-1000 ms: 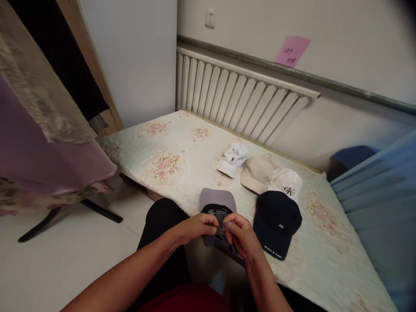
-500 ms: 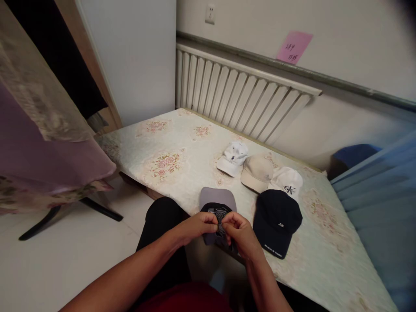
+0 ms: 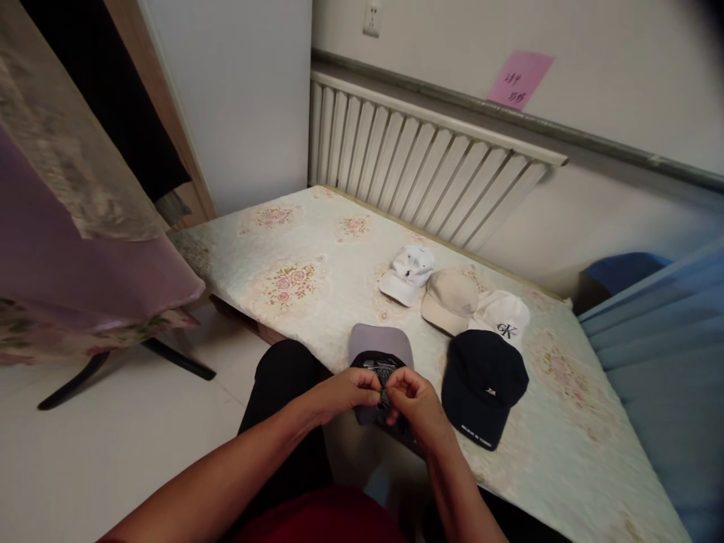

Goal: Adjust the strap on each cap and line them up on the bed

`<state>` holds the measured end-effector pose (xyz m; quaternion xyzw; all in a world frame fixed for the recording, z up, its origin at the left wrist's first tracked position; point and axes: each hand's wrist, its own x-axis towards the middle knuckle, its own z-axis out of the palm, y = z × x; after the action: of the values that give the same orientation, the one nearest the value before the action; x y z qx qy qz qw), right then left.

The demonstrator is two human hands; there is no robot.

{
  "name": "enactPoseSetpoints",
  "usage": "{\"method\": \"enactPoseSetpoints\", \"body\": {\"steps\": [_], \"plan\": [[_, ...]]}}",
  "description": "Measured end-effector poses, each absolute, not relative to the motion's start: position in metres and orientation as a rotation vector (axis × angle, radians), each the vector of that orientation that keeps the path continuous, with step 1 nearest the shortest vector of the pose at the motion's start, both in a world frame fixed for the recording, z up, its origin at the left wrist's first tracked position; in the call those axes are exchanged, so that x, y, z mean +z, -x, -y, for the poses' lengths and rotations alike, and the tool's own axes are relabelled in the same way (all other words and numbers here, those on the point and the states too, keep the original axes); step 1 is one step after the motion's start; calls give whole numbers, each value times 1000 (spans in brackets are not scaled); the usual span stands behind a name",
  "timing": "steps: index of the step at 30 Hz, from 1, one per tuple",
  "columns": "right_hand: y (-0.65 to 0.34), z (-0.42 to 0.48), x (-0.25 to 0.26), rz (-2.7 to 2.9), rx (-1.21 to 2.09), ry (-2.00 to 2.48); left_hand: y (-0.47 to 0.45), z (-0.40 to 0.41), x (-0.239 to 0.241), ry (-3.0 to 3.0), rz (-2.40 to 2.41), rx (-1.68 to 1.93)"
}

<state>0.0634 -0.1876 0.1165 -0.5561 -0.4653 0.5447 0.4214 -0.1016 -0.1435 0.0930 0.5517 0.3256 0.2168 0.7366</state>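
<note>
A grey cap (image 3: pixel 378 345) lies upside down at the near edge of the floral-covered table (image 3: pixel 317 249), its brim pointing away from me. My left hand (image 3: pixel 345 392) and my right hand (image 3: pixel 415 403) meet over its back, and both pinch the cap's dark rear strap between fingers and thumb. Just to the right lies a navy cap (image 3: pixel 483 385).
Further back on the table sit a white cap (image 3: pixel 408 273), a beige cap (image 3: pixel 449 298) and a white cap with black letters (image 3: pixel 503 320). A white radiator (image 3: pixel 424 177) lines the wall behind. A cloth-draped stand (image 3: pixel 84 249) is at left, blue fabric (image 3: pixel 667 332) at right.
My fingers have drawn closer together on the strap at the cap's back. The view has shifted slightly; the caps have stayed in place.
</note>
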Motion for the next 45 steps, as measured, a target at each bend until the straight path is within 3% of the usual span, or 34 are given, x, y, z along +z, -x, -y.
{"method": "enactPoseSetpoints", "body": {"steps": [24, 45], "plan": [[-63, 190, 117, 1111, 1303, 1482, 94, 150, 94, -1408, -820, 524], [-76, 192, 121, 1206, 1438, 1441, 87, 165, 96, -1750, -994, 808]]}}
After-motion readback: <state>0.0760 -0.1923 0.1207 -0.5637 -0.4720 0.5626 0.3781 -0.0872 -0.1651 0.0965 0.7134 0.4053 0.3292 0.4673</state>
